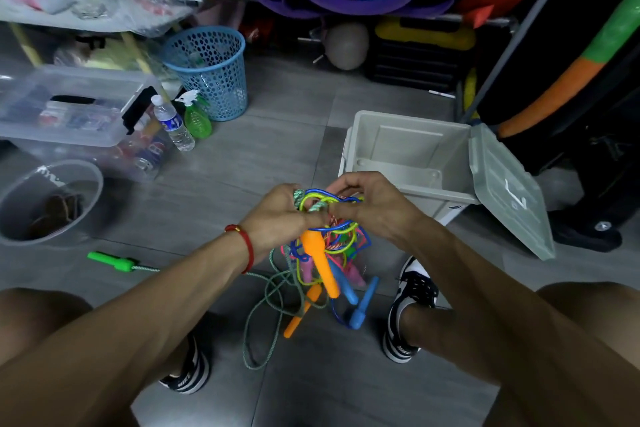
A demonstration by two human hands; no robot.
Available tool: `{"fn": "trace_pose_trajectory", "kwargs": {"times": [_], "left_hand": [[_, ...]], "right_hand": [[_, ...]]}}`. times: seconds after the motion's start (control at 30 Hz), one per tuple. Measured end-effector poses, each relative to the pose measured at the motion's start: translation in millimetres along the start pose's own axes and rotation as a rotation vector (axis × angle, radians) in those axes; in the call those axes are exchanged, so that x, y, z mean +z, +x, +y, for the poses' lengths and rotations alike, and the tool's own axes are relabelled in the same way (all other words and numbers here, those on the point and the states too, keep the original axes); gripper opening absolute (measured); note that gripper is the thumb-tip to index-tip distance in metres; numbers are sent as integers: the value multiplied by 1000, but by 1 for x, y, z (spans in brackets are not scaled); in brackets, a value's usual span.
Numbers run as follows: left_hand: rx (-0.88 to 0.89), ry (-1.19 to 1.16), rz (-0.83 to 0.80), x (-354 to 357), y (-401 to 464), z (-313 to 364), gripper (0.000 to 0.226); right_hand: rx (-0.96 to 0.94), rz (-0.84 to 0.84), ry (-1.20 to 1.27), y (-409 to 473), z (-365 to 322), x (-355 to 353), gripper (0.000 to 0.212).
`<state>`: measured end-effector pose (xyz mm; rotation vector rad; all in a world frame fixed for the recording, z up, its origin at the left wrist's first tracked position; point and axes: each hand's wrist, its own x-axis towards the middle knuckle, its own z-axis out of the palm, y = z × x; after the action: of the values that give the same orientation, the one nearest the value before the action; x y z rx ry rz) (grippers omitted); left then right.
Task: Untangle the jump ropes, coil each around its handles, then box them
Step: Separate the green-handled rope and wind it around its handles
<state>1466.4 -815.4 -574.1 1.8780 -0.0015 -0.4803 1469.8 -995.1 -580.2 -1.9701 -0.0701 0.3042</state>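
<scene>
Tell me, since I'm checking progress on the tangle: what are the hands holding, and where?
Both hands, left and right, pinch the knot of ropes at its top; the handles dangle below.

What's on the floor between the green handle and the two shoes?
In the head view, only the green rope trailing from the green handle toward the tangle; otherwise bare grey tile up to the shoes.

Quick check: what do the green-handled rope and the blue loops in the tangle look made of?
Green-handled rope: looks like braided cord, matte, with a visible twisted weave. Blue loops: probably smooth plastic or vinyl, glossy, holding springy curves.
</scene>
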Motion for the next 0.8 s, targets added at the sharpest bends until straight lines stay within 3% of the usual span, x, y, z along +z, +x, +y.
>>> {"fn": "trace_pose_trajectory", "kwargs": {"times": [0.13, 0.23, 0.33, 0.5, 0.67, 0.73, 0.8], "left_hand": [[21, 4, 110, -3, 2, -2, 14], [57, -12, 80, -2, 2, -1, 21], [49, 1, 85, 0, 3, -3, 21], [81, 452, 167, 3, 0, 2, 27], [115, 665, 177, -17, 6, 4, 42], [228, 735, 162, -19, 4, 0, 57], [427, 827, 146, -18, 1, -2, 50]], "right_hand": [[2, 75, -58, 3, 1, 8, 27], [78, 4, -60, 2, 2, 6, 41], [120, 9, -78, 1, 5, 8, 41], [98, 106, -153, 3, 13, 9, 29], [186, 69, 70, 5, 7, 0, 28], [194, 59, 157, 3, 2, -2, 31], [194, 59, 196, 1, 0, -4, 31]]}}
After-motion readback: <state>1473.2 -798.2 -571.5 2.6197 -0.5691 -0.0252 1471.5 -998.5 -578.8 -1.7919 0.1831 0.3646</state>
